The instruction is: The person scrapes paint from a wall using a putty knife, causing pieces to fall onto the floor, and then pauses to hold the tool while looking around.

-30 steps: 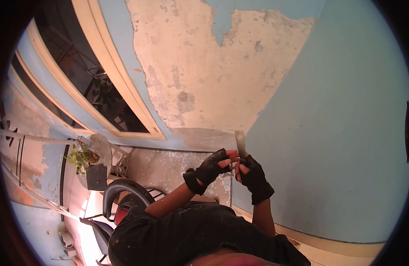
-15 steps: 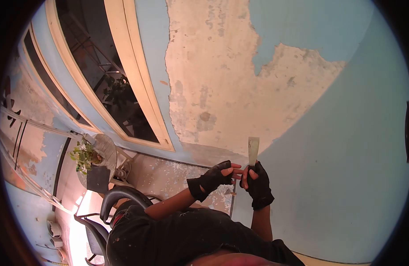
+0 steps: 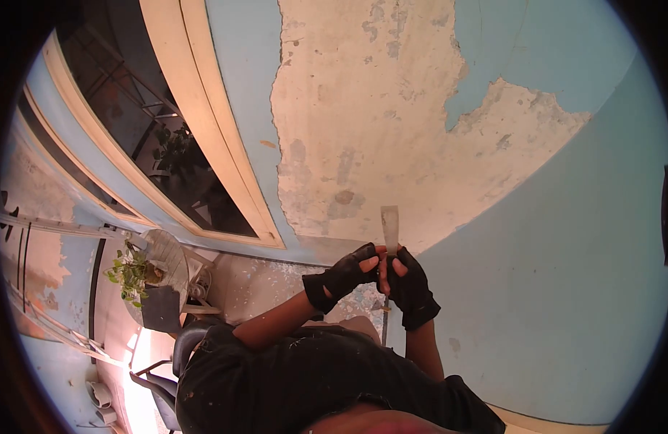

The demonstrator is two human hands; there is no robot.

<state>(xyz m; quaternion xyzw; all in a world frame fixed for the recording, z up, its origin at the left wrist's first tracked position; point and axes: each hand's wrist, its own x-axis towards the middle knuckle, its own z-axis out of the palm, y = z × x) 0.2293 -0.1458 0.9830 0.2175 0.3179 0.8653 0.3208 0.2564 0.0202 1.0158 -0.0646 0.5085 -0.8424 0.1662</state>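
Observation:
A scraper (image 3: 390,226) with a flat, pale metal blade points up toward the wall. My right hand (image 3: 411,286), in a black fingerless glove, is closed around its lower end, which the fingers mostly hide. My left hand (image 3: 352,273), gloved the same way, has its fingers bent against the base of the blade and the right hand's fingers. Beyond the blade is the wall's bare patch (image 3: 348,145), cream with grey spots, ringed by peeling blue paint (image 3: 522,43).
At the left a round table (image 3: 176,264) bears a potted plant (image 3: 131,273). Black chairs (image 3: 160,390) stand below it. Framed windows (image 3: 225,137) line the left wall. Paint flakes lie on the floor (image 3: 258,289). A blue wall (image 3: 536,289) is close on the right.
My left hand has moved in against the scraper, its fingers now at the blade's base. The scraper and my right hand have shifted left and slightly up in view. The view has turned a little.

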